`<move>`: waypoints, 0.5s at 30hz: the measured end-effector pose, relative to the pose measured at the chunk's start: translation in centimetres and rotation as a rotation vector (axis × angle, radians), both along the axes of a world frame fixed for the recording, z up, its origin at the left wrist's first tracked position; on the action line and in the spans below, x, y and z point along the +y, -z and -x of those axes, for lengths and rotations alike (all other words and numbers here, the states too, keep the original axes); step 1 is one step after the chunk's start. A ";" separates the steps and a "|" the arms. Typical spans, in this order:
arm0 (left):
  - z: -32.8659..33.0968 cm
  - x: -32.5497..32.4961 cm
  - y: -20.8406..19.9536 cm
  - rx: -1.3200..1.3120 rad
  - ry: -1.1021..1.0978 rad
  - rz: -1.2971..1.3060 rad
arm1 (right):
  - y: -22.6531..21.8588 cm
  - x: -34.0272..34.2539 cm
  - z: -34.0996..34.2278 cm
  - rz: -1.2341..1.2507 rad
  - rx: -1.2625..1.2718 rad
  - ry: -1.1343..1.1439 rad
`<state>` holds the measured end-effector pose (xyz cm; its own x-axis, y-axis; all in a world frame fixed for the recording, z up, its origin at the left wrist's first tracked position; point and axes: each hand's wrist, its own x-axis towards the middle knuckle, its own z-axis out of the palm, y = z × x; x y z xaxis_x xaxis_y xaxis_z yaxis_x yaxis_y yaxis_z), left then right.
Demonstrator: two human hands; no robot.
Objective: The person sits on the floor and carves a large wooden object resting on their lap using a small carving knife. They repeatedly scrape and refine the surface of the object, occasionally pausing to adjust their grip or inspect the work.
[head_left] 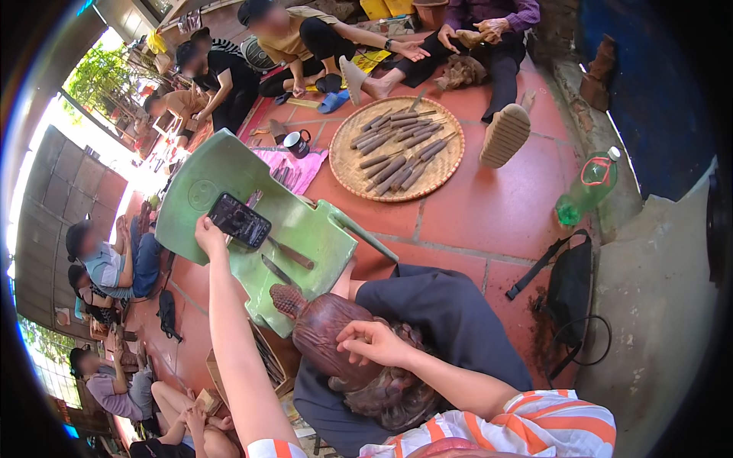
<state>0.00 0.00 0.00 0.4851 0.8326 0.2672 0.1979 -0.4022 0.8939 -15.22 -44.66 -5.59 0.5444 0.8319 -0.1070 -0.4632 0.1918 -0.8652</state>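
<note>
My left hand (pixel 209 235) reaches far out and grips the near-left edge of a black smartphone (pixel 240 220) with a lit screen, over a green plastic chair (pixel 321 256). On that chair lie a wooden-handled chisel (pixel 293 253) and a dark blade-like tool (pixel 276 271). Across my lap rests a dark reddish-brown wood carving (pixel 336 336), its knobbed end pointing toward the chair. My right hand (pixel 374 343) is laid over it, fingers loosely bent and apart, holding nothing; whether the fingertips press on the wood is hard to see.
Beyond the chair, a round woven tray (pixel 338 164) bears several wooden-handled tools. A dark mug (pixel 296 143) and pink cloth (pixel 313 166) lie nearby. At right are a green bottle (pixel 586 187) and a black bag (pixel 569 282). Several people sit around on the tiled floor (pixel 496 206).
</note>
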 end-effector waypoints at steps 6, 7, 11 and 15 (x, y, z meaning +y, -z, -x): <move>-0.9 -4.4 -0.8 -0.059 -0.343 -0.206 | 0.3 -0.4 -0.8 0.003 -0.027 0.020; -0.6 -4.4 -1.0 -0.027 -0.336 -0.258 | 0.2 -0.4 -0.7 -0.005 -0.023 0.019; 1.3 -4.0 -1.7 0.044 -0.290 -0.341 | 0.2 -0.1 -0.2 -0.038 -0.015 0.015; 7.0 -3.6 -1.3 -0.100 -0.052 -0.152 | -0.4 0.6 0.9 -0.072 0.002 -0.009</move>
